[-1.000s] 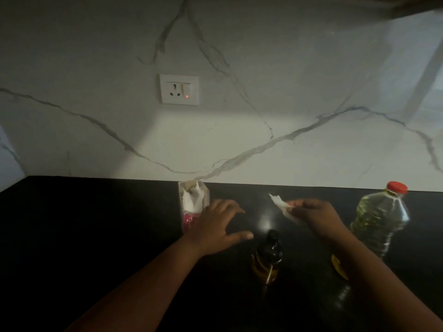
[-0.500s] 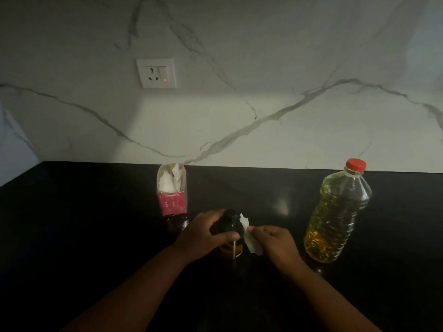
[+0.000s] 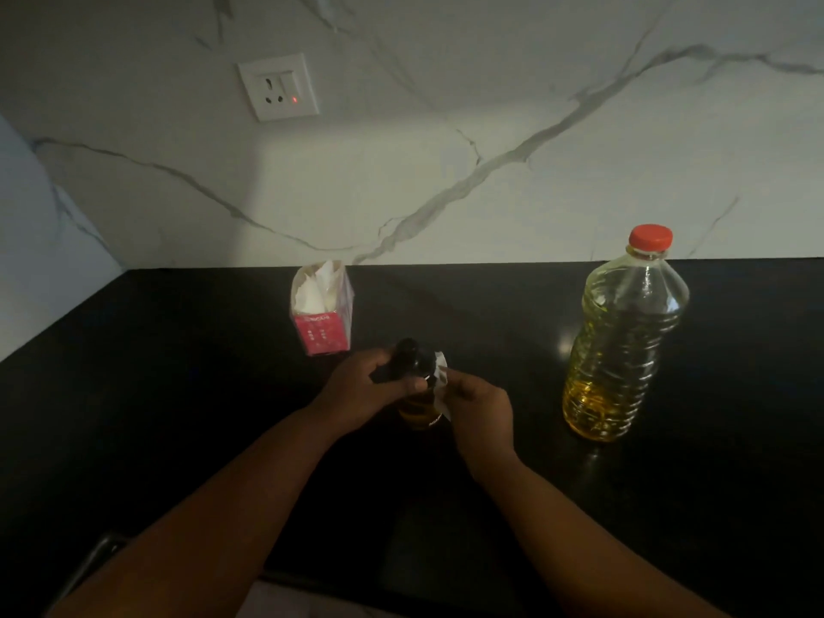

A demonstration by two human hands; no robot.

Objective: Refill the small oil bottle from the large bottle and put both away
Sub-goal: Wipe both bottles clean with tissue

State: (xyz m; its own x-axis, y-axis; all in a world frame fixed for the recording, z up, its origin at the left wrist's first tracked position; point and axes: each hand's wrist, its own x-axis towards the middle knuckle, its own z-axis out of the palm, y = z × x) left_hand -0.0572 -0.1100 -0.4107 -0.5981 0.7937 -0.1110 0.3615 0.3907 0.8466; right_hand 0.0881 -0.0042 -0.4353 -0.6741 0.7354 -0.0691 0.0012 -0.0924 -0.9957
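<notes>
- The left hand [image 3: 365, 390] curls around the neck and dark cap of the small oil bottle [image 3: 417, 396], which stands on the black tabletop [image 3: 178, 394] near the middle of the view; amber oil shows in its lower part.
- The right hand [image 3: 479, 408] pinches a piece of white tissue [image 3: 439, 372] between thumb and fingers and presses it against the right side of the small bottle, just below the cap.
- The large bottle [image 3: 622, 332] stands upright to the right, well apart from both hands, with its red cap [image 3: 651, 237] on and yellow oil inside; how full it is cannot be read exactly in the dim light.
- A pink tissue box [image 3: 322, 312] stands just beyond the hands on the far left side, with white sheets poking out of its open top.
- The step in hand looks like wiping the small bottle, probably clearing oil from its neck or shoulder.
- To do it well, the left hand should hold the bottle firmly upright on the tabletop so the wiping push does not tip it.
- The tissue is thin and will likely soak fast; folding it to a fresh face and working around the neck in one direction should lift oil rather than smear it.
- An oily glass surface is likely slippery, so the grip belongs on the cap and neck, as it is now, and the base should stay down.
- Both bottles remain on the tabletop, so putting them away is not yet done.
</notes>
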